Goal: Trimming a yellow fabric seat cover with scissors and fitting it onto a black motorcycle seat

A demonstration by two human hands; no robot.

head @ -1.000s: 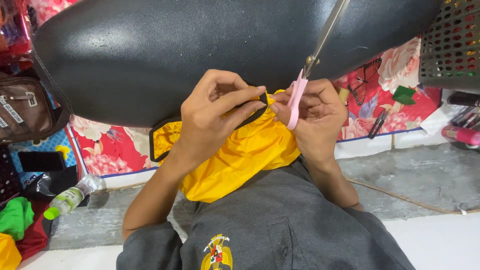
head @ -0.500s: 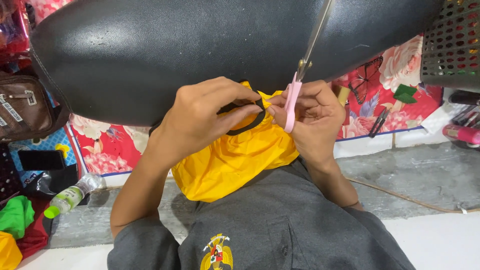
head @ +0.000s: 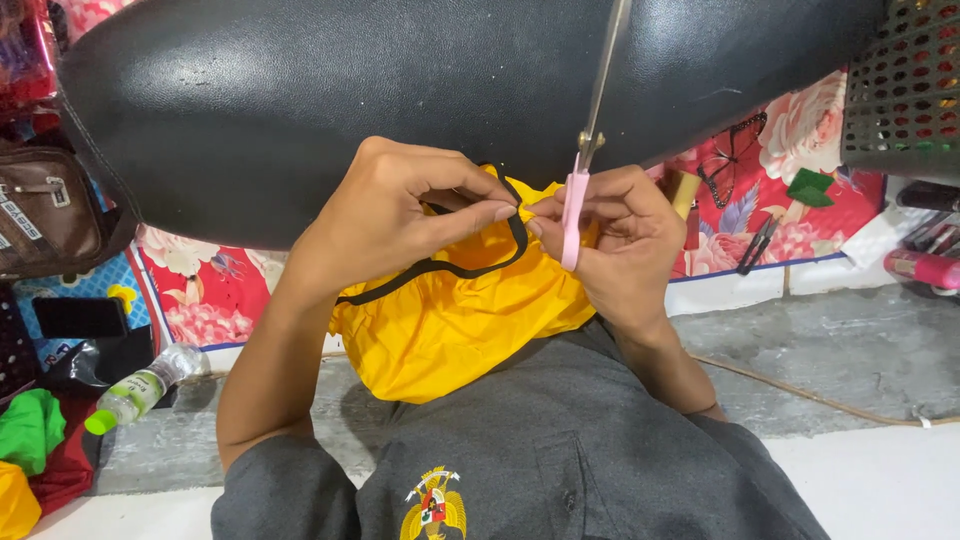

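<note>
Fingers (head: 470, 205) of the left hand (head: 400, 220) are pinched narrow on the black edging strip (head: 440, 268) of the yellow cloth (head: 450, 330), and the fingers of the right hand (head: 625, 245) pinch the same edge just beside them, at about 3 o'clock from the left thumb, while also carrying pink-handled scissors (head: 575, 205) whose blades point up toward 12 o'clock. Nearest the camera is the person's grey shirt (head: 560, 450); the cloth lies bunched against it, at the middle of the view. It looks thin, light and limp, perhaps a little slick, so it would sag and slide unless held taut. The firmer black strip seems the best place to grip, with both hands close together as now. Beyond the hands a black padded seat (head: 300, 100) fills the top. At 9 o'clock on the floor lie a small bottle with a green cap (head: 135, 395) and a brown bag (head: 45, 215); at 3 o'clock a floral mat (head: 800, 215) shows.
</note>
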